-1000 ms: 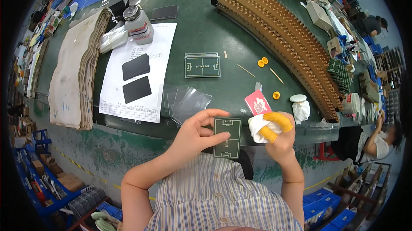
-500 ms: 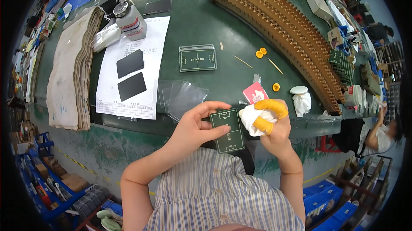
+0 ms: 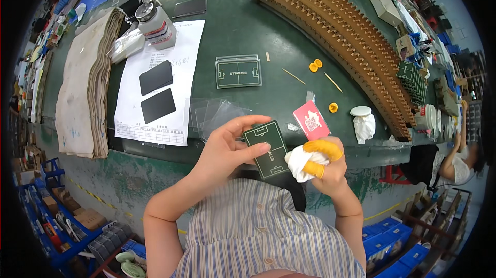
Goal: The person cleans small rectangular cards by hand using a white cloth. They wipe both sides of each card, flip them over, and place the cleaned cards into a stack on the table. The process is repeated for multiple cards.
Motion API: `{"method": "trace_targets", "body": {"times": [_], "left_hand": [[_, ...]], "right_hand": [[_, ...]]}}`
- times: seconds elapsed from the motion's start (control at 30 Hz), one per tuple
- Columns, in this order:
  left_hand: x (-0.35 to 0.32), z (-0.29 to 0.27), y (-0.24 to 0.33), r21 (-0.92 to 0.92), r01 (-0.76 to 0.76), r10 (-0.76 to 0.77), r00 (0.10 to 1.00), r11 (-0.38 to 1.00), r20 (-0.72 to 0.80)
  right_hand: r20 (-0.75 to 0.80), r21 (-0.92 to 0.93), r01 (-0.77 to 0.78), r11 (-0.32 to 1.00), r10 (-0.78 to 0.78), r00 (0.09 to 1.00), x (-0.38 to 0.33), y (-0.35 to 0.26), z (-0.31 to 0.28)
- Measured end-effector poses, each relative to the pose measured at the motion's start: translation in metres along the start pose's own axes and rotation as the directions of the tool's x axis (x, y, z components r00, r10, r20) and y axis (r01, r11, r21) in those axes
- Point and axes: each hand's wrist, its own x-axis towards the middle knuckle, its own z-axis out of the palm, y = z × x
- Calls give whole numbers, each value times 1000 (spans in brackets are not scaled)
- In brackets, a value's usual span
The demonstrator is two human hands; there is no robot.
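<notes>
My left hand (image 3: 227,146) grips a green card (image 3: 269,158) printed with white pitch lines, thumb on its face, over the table's near edge. Yellow finger cots cover two fingers of my right hand (image 3: 330,169), which pinches a bunched white cloth (image 3: 301,163) against the card's lower right corner. Just beyond the cloth lies a pink-red card (image 3: 311,121) with a white print. Clear plastic sleeves (image 3: 217,115) are spread behind my left hand. Farther off, a similar green card stack (image 3: 238,71) rests on the table.
Two dark cards (image 3: 156,77) lie on a printed sheet (image 3: 178,61) beside a metal-topped bottle (image 3: 157,27). Left of it is a pile of stained cloths (image 3: 85,82). Long brown slotted racks (image 3: 330,20) curve along the right. A cloth-wrapped round lid (image 3: 362,120) and loose yellow finger cots (image 3: 315,65) sit nearer.
The green card has tilted and shifted slightly left with my left hand. My right hand has moved down with the cloth, from the card's upper side to its lower corner.
</notes>
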Motion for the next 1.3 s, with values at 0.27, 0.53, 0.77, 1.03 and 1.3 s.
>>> {"method": "trace_targets", "body": {"times": [0.27, 0.53, 0.77, 1.03, 1.3], "left_hand": [[5, -6, 0, 17, 22, -21, 998, 1000, -65], [6, 2, -2, 41, 61, -59, 996, 997, -62], [6, 6, -3, 79, 59, -56, 997, 995, -48], [4, 10, -3, 57, 56, -54, 998, 997, -40], [2, 11, -7, 64, -4, 10, 996, 998, -85]], "right_hand": [[-15, 63, -44, 997, 45, 999, -20, 0, -1], [-91, 575, -353, 738, 486, 869, -31, -4, 8], [-162, 564, -320, 762, 482, 861, -30, 1, 10], [-222, 355, -216, 909, 307, 926, -33, 3, 18], [-139, 32, -182, 983, 185, 973, -22, -3, 15]]}}
